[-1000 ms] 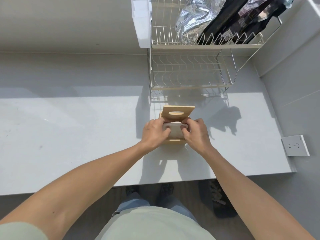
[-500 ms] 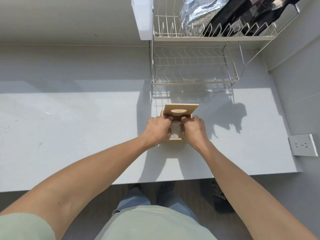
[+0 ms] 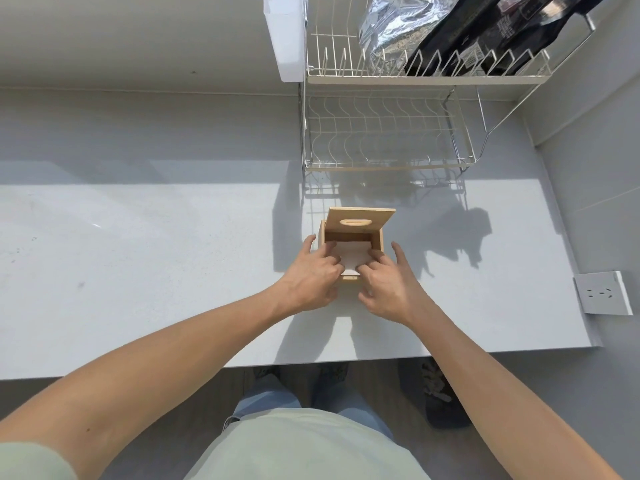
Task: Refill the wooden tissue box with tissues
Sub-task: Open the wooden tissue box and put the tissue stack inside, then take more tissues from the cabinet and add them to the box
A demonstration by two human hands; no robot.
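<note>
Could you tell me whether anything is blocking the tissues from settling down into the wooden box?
Nothing visible does. The lid is tipped up at the back, and the tissues already sit inside the wooden box under both hands' fingers.

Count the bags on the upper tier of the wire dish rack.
2 visible: a crinkled silver foil bag on the left of the white wire dish rack's upper tier, and a glossy black bag leaning to its right. More may be cut off beyond the frame's top.
</note>
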